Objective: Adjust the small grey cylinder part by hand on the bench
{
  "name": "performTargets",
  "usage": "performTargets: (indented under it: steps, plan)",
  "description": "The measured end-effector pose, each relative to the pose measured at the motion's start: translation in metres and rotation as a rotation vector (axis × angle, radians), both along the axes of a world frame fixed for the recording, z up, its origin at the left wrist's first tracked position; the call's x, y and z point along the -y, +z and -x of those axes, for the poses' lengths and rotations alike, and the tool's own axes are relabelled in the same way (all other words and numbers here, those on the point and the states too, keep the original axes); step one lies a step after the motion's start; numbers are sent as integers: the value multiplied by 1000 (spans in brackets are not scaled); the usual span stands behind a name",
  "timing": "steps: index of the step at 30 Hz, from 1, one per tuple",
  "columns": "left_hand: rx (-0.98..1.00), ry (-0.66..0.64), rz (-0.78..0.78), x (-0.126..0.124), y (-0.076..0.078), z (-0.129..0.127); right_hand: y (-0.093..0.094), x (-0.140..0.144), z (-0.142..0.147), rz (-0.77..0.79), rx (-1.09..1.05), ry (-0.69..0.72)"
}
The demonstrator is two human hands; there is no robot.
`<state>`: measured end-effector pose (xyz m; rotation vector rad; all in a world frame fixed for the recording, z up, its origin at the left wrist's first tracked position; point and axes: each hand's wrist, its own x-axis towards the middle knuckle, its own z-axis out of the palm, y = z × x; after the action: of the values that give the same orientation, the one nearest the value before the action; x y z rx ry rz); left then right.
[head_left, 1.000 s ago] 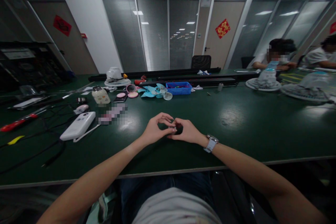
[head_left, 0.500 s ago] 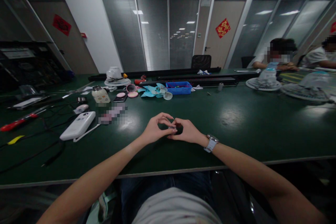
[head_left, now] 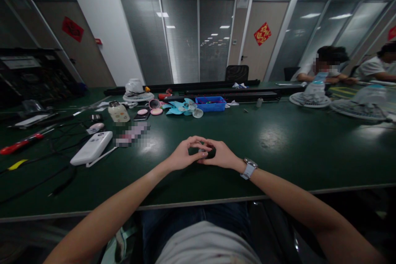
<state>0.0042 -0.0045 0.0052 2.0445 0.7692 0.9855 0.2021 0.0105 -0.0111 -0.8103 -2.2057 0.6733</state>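
Observation:
A small dark, rounded object [head_left: 211,152] with a greyish part on its left side sits between my two hands, just above the green table. My right hand [head_left: 220,153] is wrapped round its dark side, thumb below and fingers above. From the left, my left hand [head_left: 185,155] pinches the greyish part with its thumb and fingertips. The fingertips of both hands meet around the object and cover much of it, so its kind cannot be made out. A watch [head_left: 249,168] is on my right wrist.
Left on the green table [head_left: 297,144] lie a white power bank [head_left: 92,148], cables and a red-handled screwdriver [head_left: 21,144]. Behind stand a patterned bottle [head_left: 119,112], blue fan blades [head_left: 179,107] and a blue bin [head_left: 210,104]. Fan parts [head_left: 310,99] and two people are at right.
The fingers of my left hand have shifted slightly on the greyish part, their tips curling further over toward my right hand. My right hand stays nearly still.

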Motion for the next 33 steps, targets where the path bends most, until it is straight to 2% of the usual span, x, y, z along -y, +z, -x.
performTargets:
  steps: [5, 21, 33]
  plan:
    - [11, 6, -12, -2, -2, 0, 0, 0, 0, 6, -1, 10]
    - [40, 138, -15, -5, -4, 1, -4, -3, 0, -8, 8, 4]
    - [46, 153, 1, -8, -10, 2, -5, -3, 0, 5, -3, 14]
